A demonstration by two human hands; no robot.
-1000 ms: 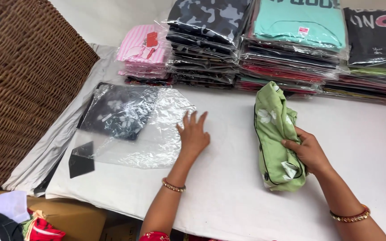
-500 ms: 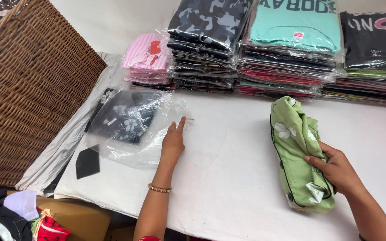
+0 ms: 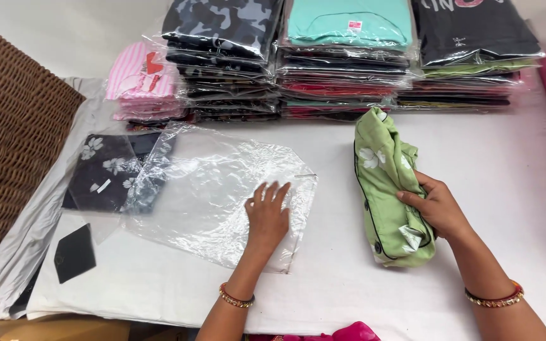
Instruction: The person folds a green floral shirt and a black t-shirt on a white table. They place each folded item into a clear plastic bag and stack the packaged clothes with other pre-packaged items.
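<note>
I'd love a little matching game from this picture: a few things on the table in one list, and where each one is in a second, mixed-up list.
Things:
1. clear plastic bag
2. green folded garment
3. wicker basket
4. pink striped packet

Places:
A. at the far left edge of the view
B. gripped by the right hand
C. flat on the table under the left hand
D. on top of the leftmost stack at the back

Pairs: 1-C, 2-B, 3-A, 4-D
</note>
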